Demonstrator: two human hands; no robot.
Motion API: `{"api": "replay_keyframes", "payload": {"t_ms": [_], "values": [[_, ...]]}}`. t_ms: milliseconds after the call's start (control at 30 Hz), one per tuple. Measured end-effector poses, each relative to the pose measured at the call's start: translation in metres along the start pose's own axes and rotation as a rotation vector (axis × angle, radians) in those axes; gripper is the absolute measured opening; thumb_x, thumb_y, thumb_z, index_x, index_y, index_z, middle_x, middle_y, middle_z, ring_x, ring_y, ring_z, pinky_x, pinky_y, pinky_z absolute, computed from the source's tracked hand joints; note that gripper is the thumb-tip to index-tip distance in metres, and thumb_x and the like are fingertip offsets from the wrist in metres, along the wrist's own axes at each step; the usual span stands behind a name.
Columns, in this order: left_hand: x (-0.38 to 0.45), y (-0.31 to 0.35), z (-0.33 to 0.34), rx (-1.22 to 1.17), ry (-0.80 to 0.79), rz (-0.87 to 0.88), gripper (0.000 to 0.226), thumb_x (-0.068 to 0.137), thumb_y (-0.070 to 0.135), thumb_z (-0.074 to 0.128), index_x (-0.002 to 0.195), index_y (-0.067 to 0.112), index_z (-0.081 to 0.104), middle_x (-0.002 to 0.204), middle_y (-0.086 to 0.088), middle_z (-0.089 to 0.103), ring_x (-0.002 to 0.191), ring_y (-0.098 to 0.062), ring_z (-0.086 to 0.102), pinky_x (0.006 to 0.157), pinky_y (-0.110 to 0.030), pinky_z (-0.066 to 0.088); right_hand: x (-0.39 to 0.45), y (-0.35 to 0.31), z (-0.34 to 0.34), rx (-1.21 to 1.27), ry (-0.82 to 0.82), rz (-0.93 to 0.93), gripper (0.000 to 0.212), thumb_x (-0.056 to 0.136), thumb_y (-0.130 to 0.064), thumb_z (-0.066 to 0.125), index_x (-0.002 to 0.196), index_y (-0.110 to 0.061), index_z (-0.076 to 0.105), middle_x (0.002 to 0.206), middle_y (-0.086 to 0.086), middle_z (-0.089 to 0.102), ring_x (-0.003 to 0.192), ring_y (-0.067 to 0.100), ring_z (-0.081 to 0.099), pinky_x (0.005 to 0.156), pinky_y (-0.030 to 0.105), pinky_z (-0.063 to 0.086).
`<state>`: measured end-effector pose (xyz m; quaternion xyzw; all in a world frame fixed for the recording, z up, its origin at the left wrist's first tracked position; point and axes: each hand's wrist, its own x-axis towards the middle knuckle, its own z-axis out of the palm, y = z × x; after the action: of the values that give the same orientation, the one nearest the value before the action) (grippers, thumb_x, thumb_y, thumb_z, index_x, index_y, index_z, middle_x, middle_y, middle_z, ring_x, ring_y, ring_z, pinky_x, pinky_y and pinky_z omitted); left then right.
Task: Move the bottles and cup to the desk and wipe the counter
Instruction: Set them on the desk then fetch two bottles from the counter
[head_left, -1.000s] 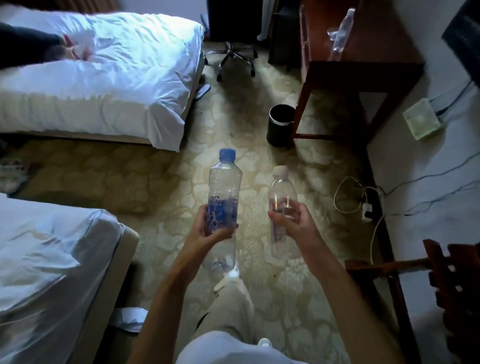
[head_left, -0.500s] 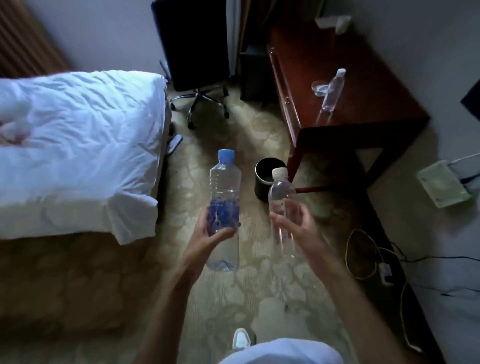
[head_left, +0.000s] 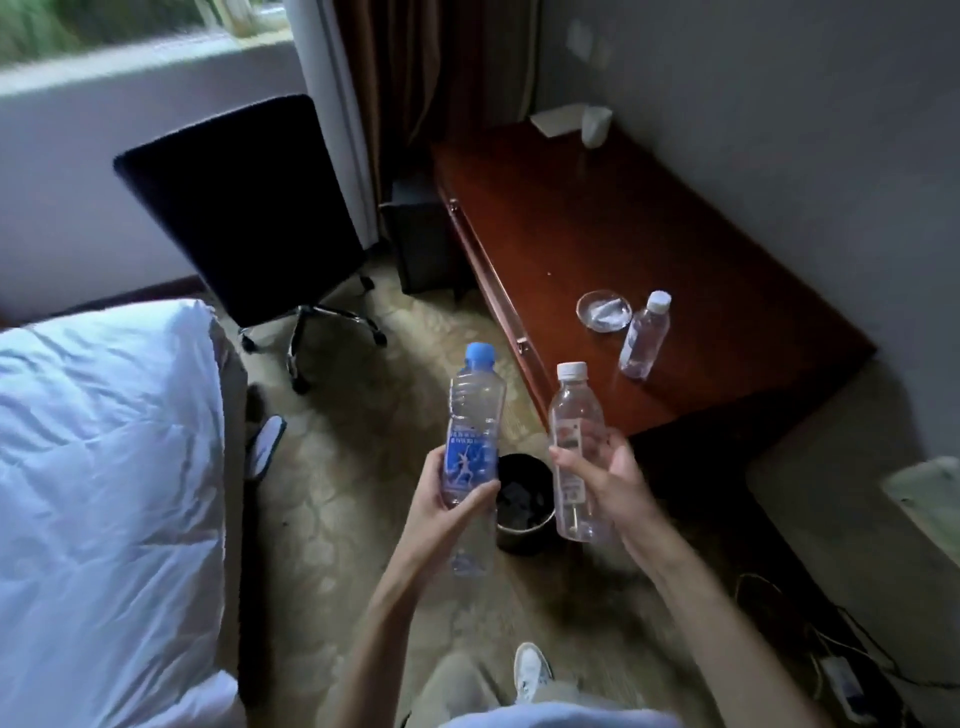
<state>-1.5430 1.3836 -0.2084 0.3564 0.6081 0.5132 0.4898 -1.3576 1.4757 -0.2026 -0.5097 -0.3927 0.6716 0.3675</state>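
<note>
My left hand (head_left: 447, 512) grips a tall clear bottle with a blue cap and blue label (head_left: 475, 415), held upright. My right hand (head_left: 610, 480) holds a smaller clear bottle with a white cap (head_left: 574, 415), also upright. Both hang over the carpet, short of the dark red wooden desk (head_left: 597, 223). On the desk's near part stand another white-capped bottle (head_left: 644, 335) and a shallow glass dish (head_left: 603, 310). A pale cup-like object (head_left: 594, 123) stands at the desk's far end by the wall.
A black bin (head_left: 524, 501) stands on the carpet right under my hands. A black office chair (head_left: 244, 208) is ahead on the left, a bed with white bedding (head_left: 104, 467) further left. Cables and a power strip (head_left: 841, 680) lie along the right wall.
I have walked forward and the view has tilted up: the desk, chair and bin are much closer. Both bottles stay in my hands in the same grip.
</note>
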Motion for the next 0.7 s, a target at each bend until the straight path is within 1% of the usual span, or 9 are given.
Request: {"api": "replay_keyframes", "payload": {"t_ms": [100, 200, 300, 367, 434, 467, 534, 600, 700], "values": [[0.089, 0.030, 0.006, -0.013, -0.078, 0.030, 0.052, 0.081, 0.022, 0.076, 0.124, 0.011, 0.049, 0.093, 0.004, 0.065, 0.077, -0.003, 0.065, 0.065, -0.018, 0.052, 0.060, -0.033, 0.004, -0.008, 0.079, -0.038, 0.052, 0.077, -0.012, 0.078, 0.120, -0.019, 0.049, 0.111, 0.000, 0.069, 0.086, 0.008, 0.072, 0.074, 0.027, 0.055], [0.178, 0.038, 0.012, 0.000, -0.192, 0.014, 0.055, 0.079, 0.026, 0.079, 0.124, 0.016, 0.048, 0.100, -0.002, 0.066, 0.082, -0.007, 0.066, 0.068, -0.021, 0.053, 0.113, -0.038, 0.007, -0.008, 0.237, -0.034, 0.056, 0.075, -0.016, 0.080, 0.120, -0.022, 0.047, 0.113, -0.002, 0.066, 0.090, 0.007, 0.069, 0.075, 0.024, 0.051], [0.242, 0.031, 0.018, 0.053, -0.335, 0.003, 0.059, 0.077, 0.026, 0.080, 0.126, 0.019, 0.047, 0.111, -0.010, 0.067, 0.096, -0.021, 0.069, 0.082, -0.039, 0.057, 0.148, -0.030, 0.008, -0.010, 0.364, -0.001, 0.060, 0.075, -0.012, 0.080, 0.120, -0.022, 0.042, 0.107, -0.006, 0.063, 0.091, 0.003, 0.061, 0.072, 0.017, 0.046], [0.294, 0.021, 0.022, 0.045, -0.459, -0.011, 0.059, 0.077, 0.014, 0.079, 0.125, 0.014, 0.045, 0.113, -0.016, 0.064, 0.099, -0.024, 0.067, 0.088, -0.044, 0.054, 0.178, -0.021, 0.009, -0.017, 0.509, 0.001, 0.068, 0.072, -0.007, 0.082, 0.122, -0.021, 0.039, 0.107, -0.005, 0.061, 0.093, 0.003, 0.060, 0.080, 0.021, 0.046], [0.345, 0.016, 0.029, 0.129, -0.591, 0.009, 0.056, 0.075, 0.005, 0.077, 0.120, 0.013, 0.045, 0.104, -0.012, 0.064, 0.091, -0.018, 0.065, 0.083, -0.040, 0.054, 0.201, -0.015, 0.014, -0.002, 0.658, 0.009, 0.076, 0.068, -0.003, 0.084, 0.124, -0.020, 0.037, 0.113, 0.000, 0.061, 0.100, 0.013, 0.061, 0.095, 0.033, 0.047], [0.365, 0.015, 0.033, 0.183, -0.659, 0.026, 0.054, 0.074, 0.002, 0.077, 0.116, 0.013, 0.046, 0.101, -0.007, 0.064, 0.087, -0.015, 0.064, 0.079, -0.036, 0.054, 0.208, -0.012, 0.017, 0.023, 0.724, 0.004, 0.077, 0.067, 0.001, 0.084, 0.125, -0.018, 0.037, 0.114, 0.002, 0.061, 0.101, 0.016, 0.062, 0.097, 0.035, 0.048], [0.400, 0.013, 0.038, 0.319, -0.753, 0.114, 0.051, 0.075, 0.001, 0.077, 0.113, 0.016, 0.046, 0.098, 0.002, 0.064, 0.080, -0.010, 0.063, 0.070, -0.032, 0.055, 0.221, -0.010, 0.026, 0.040, 0.846, -0.033, 0.076, 0.066, 0.011, 0.081, 0.122, -0.015, 0.037, 0.112, 0.004, 0.063, 0.099, 0.016, 0.063, 0.094, 0.031, 0.050], [0.425, 0.013, 0.043, 0.457, -0.812, 0.213, 0.055, 0.071, 0.011, 0.080, 0.111, 0.026, 0.046, 0.102, 0.004, 0.067, 0.082, -0.012, 0.068, 0.066, -0.030, 0.057, 0.231, -0.010, 0.034, 0.027, 0.938, -0.048, 0.079, 0.063, 0.012, 0.081, 0.125, -0.011, 0.039, 0.116, 0.008, 0.062, 0.101, 0.018, 0.064, 0.091, 0.028, 0.051], [0.452, 0.008, 0.051, 0.570, -0.854, 0.308, 0.058, 0.066, 0.014, 0.084, 0.103, 0.032, 0.044, 0.101, 0.003, 0.068, 0.079, -0.013, 0.067, 0.060, -0.014, 0.050, 0.245, -0.007, 0.045, 0.048, 1.082, -0.056, 0.084, 0.059, 0.009, 0.085, 0.129, -0.008, 0.041, 0.118, 0.013, 0.062, 0.098, 0.021, 0.065, 0.087, 0.027, 0.054]]}}
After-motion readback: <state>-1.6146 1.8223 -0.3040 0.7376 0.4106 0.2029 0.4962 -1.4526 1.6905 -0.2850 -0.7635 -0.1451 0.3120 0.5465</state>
